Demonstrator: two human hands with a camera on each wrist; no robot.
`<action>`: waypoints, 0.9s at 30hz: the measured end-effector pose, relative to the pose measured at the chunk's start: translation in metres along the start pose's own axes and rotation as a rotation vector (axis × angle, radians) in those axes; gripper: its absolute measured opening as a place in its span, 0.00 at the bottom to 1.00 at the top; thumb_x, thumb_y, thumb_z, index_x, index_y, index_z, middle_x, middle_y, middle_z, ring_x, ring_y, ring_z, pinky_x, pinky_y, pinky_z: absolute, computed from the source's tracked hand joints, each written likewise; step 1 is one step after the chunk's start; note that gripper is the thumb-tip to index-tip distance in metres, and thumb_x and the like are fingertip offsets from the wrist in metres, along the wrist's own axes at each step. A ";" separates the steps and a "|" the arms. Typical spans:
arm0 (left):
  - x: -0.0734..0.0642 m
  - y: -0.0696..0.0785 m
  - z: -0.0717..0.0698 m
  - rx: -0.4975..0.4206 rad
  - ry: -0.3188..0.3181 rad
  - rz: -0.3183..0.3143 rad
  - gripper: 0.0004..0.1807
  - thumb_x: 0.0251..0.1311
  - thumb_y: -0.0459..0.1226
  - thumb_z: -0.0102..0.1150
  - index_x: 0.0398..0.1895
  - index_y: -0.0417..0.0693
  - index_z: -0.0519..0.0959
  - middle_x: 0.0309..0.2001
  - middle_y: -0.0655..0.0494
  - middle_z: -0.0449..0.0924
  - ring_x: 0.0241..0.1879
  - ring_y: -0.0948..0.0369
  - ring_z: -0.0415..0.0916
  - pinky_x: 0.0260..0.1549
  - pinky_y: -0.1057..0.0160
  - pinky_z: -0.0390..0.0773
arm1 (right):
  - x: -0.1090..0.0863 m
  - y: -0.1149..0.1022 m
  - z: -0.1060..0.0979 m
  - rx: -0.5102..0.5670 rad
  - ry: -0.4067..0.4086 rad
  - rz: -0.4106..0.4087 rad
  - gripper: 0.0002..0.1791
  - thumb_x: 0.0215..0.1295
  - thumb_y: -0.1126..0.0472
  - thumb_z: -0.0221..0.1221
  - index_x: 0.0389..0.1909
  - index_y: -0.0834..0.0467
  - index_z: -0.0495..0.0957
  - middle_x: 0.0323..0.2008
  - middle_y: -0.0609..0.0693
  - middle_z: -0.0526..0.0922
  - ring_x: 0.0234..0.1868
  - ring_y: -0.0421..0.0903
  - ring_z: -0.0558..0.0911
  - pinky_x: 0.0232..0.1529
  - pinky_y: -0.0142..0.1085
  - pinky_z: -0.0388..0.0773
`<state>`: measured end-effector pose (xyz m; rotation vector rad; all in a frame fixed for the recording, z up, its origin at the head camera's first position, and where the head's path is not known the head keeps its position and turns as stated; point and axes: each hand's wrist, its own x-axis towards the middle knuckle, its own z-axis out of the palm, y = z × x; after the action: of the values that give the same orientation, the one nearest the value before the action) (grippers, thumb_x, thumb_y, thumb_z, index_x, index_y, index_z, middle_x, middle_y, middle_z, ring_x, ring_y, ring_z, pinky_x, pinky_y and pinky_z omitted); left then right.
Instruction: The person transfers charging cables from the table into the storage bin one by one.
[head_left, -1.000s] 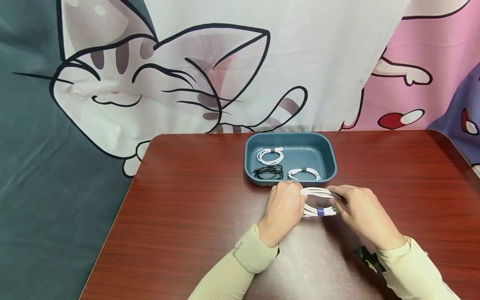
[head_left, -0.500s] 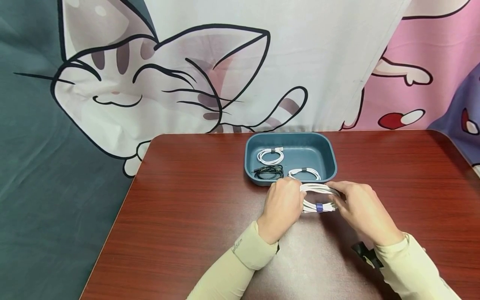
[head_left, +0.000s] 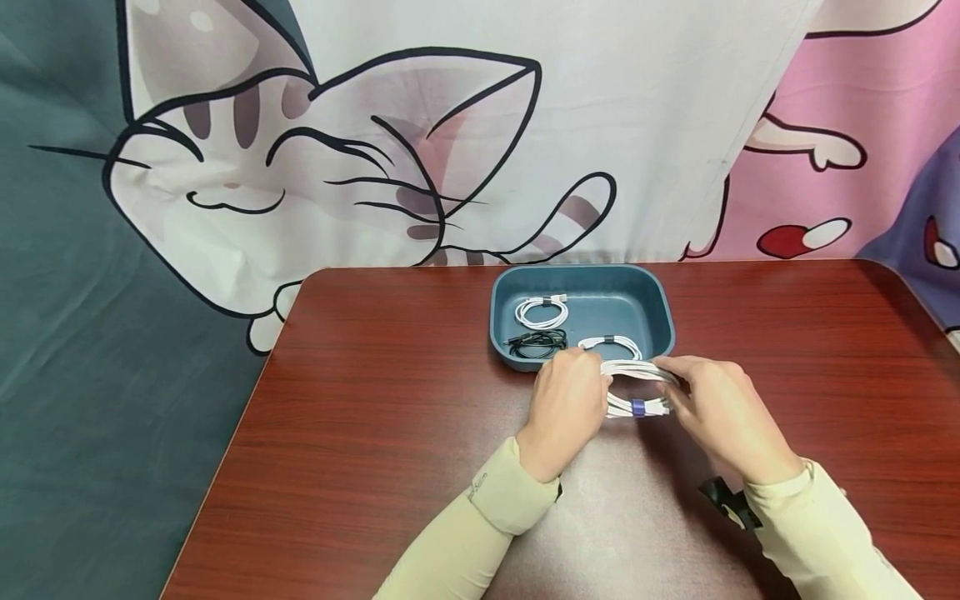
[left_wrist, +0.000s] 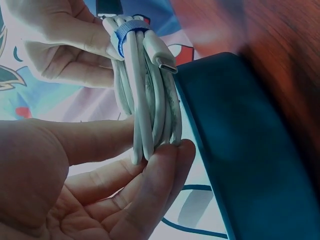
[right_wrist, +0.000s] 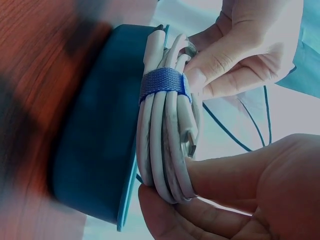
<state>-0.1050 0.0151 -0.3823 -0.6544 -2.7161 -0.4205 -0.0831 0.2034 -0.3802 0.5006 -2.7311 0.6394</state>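
Note:
A coiled white charging cable (head_left: 637, 371) is held up between both hands, just in front of the blue-green tray (head_left: 656, 292). A blue strap (right_wrist: 162, 84) binds one side of the coil, and a USB-C plug (left_wrist: 167, 66) pokes out beside it. The left hand (head_left: 567, 408) pinches the coil's left end between thumb and fingers. At the opposite end, the right hand (head_left: 723, 417) pinches it the same way. In the head view the coil overlaps the tray's front rim.
Inside the tray lie a white coiled cable (head_left: 542, 313) at the back left, a black coiled cable (head_left: 538, 343) in front of it, and another white coiled cable (head_left: 611, 342). The tray stands on a reddish-brown wooden table (head_left: 360, 417). Behind hangs a cat-print curtain (head_left: 637, 100).
Both hands have moved the coiled cable slightly away from the person, toward the tray. Their grips look the same, and the tray's contents have stayed put.

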 end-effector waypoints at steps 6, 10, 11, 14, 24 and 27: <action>0.004 0.001 0.001 0.012 0.000 -0.001 0.10 0.55 0.41 0.72 0.22 0.49 0.83 0.22 0.58 0.80 0.27 0.57 0.82 0.27 0.62 0.79 | 0.002 0.001 -0.001 -0.008 0.006 0.003 0.12 0.54 0.72 0.68 0.40 0.62 0.86 0.30 0.53 0.86 0.24 0.45 0.79 0.27 0.47 0.76; 0.006 0.001 0.001 -0.009 -0.003 -0.008 0.09 0.55 0.41 0.71 0.21 0.49 0.83 0.21 0.58 0.80 0.26 0.57 0.82 0.27 0.62 0.80 | 0.003 0.001 -0.001 -0.009 0.014 -0.001 0.12 0.54 0.72 0.68 0.41 0.63 0.86 0.31 0.55 0.87 0.25 0.47 0.80 0.28 0.48 0.77; 0.006 0.001 0.001 -0.013 -0.003 -0.008 0.09 0.55 0.41 0.71 0.21 0.49 0.83 0.21 0.58 0.80 0.27 0.57 0.82 0.27 0.62 0.80 | 0.003 0.001 -0.001 -0.010 0.017 -0.003 0.13 0.54 0.72 0.68 0.41 0.64 0.86 0.32 0.56 0.87 0.25 0.47 0.81 0.29 0.49 0.77; 0.008 0.000 0.001 -0.022 -0.004 -0.010 0.09 0.55 0.40 0.71 0.21 0.49 0.83 0.21 0.59 0.80 0.27 0.57 0.82 0.27 0.62 0.80 | 0.004 0.002 -0.001 -0.010 0.023 -0.008 0.13 0.54 0.72 0.68 0.42 0.64 0.86 0.33 0.57 0.87 0.25 0.48 0.81 0.29 0.50 0.77; 0.013 0.000 0.001 -0.028 -0.027 -0.036 0.08 0.57 0.41 0.71 0.23 0.50 0.85 0.22 0.57 0.80 0.28 0.57 0.83 0.29 0.60 0.81 | 0.008 0.004 0.001 -0.017 0.024 -0.008 0.12 0.54 0.72 0.68 0.40 0.61 0.86 0.27 0.51 0.84 0.22 0.44 0.73 0.24 0.44 0.71; 0.014 0.000 0.001 -0.013 -0.036 -0.046 0.08 0.57 0.42 0.71 0.24 0.49 0.85 0.23 0.57 0.80 0.28 0.56 0.83 0.28 0.60 0.81 | 0.009 0.004 0.001 -0.016 0.023 -0.009 0.12 0.54 0.72 0.68 0.41 0.62 0.86 0.27 0.51 0.84 0.22 0.43 0.72 0.24 0.43 0.71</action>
<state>-0.1174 0.0209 -0.3779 -0.6099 -2.7687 -0.4426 -0.0935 0.2041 -0.3793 0.4987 -2.7085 0.6168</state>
